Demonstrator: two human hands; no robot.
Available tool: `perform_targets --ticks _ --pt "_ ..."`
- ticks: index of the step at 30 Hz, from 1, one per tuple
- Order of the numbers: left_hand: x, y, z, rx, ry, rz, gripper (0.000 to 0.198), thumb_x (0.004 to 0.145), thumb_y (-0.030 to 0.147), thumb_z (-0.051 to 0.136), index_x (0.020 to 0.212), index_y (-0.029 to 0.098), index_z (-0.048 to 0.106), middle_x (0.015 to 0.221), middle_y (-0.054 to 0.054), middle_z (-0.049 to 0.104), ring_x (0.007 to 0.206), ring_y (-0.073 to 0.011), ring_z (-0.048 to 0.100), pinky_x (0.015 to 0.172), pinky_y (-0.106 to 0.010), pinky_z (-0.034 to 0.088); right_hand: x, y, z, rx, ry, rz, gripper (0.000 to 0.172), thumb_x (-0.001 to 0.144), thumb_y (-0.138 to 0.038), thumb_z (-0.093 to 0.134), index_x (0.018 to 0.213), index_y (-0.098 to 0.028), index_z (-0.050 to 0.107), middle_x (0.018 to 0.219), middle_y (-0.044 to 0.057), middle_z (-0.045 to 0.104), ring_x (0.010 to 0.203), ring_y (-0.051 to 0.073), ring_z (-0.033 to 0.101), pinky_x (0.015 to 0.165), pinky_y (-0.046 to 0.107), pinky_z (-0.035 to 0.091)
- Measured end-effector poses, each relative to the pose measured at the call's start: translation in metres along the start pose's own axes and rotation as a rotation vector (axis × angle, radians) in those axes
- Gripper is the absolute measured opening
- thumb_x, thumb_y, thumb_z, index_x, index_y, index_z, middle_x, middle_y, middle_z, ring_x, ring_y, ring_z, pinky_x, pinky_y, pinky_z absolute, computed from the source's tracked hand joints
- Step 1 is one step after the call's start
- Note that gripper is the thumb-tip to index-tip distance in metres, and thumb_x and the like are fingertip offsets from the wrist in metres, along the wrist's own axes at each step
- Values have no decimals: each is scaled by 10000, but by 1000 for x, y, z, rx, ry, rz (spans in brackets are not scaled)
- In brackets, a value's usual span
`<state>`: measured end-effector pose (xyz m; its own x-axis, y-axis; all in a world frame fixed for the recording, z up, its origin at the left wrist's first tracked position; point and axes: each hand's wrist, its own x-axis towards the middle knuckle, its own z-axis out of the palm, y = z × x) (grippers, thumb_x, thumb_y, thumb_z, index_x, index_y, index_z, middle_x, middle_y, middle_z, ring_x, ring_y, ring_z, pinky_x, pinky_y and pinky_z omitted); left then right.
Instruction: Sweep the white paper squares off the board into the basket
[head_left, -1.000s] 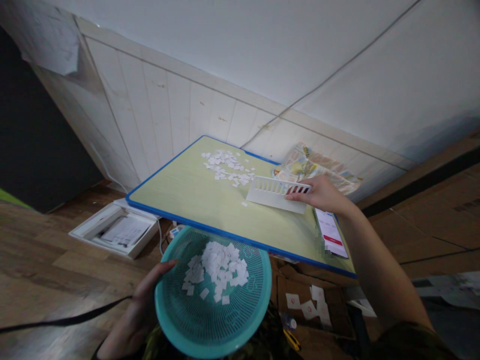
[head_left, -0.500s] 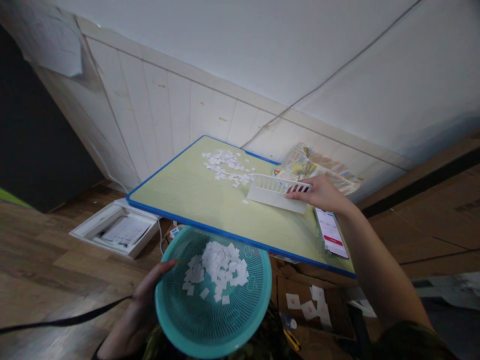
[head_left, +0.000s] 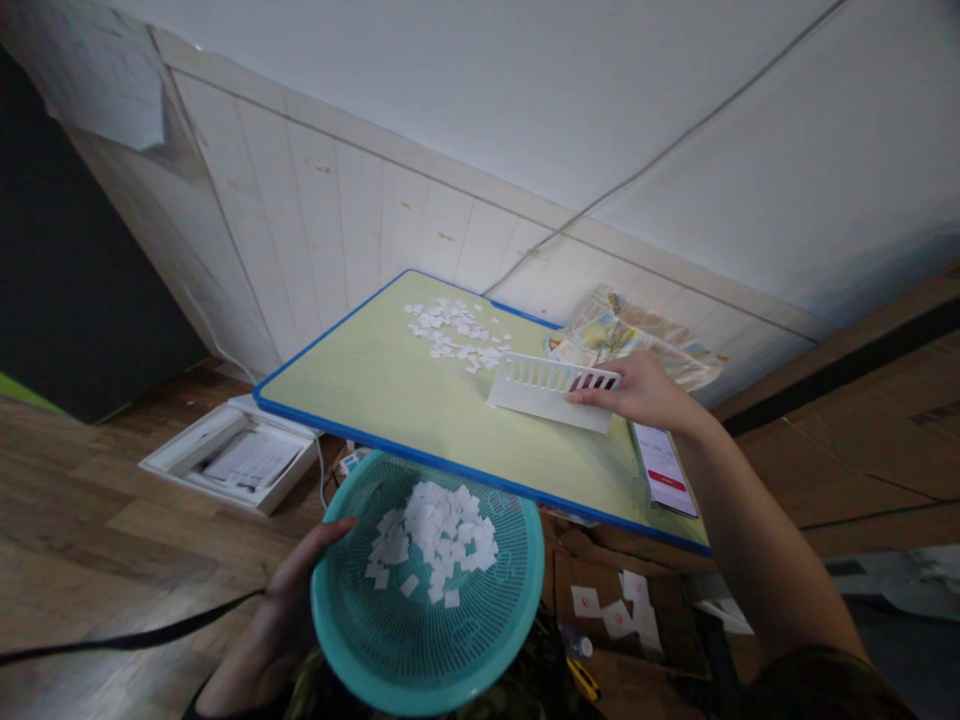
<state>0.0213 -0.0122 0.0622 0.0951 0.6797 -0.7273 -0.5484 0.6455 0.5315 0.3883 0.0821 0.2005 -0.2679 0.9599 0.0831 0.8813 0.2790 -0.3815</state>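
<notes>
My left hand [head_left: 274, 625] grips the rim of a teal plastic basket [head_left: 390, 660] held just below the near edge of a yellow-green board with a blue border [head_left: 390, 390]. A heap of small white paper squares [head_left: 433, 540] lies in the basket. My right hand [head_left: 637, 392] holds a white slotted plastic panel [head_left: 546, 390] standing on its edge on the board. A pile of white paper squares [head_left: 454, 335] lies on the board's far part, just beyond the panel.
A phone with a lit screen [head_left: 664, 472] lies on the board's right end. A white open box [head_left: 229, 460] sits on the wooden floor at left. A cardboard box with paper cards [head_left: 619, 605] is under the board. A printed bag [head_left: 630, 330] leans against the wall.
The white panel has shifted slightly left, nearer the paper pile, covering the loose square that lay by it. The basket and my left hand have stayed put.
</notes>
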Motion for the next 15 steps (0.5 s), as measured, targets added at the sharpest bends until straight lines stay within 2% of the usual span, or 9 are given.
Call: perform_targets --ticks 7,15 --pt "-1 -1 0 37 11 12 153 700 155 677 843 138 729 634 -64 770 563 -271 719 499 -328 563 -6 -5 -5 48 -140 -20 381 747 -558 663 804 -193 755 718 4 723 645 180 628 553 252 427" --pt "6 -4 -6 52 3 47 301 707 150 675 1004 128 720 672 -65 781 578 -270 724 499 -323 559 -5 -6 -7 40 -145 -26 354 742 -543 672 772 -200 756 706 3 716 640 178 619 556 257 434"
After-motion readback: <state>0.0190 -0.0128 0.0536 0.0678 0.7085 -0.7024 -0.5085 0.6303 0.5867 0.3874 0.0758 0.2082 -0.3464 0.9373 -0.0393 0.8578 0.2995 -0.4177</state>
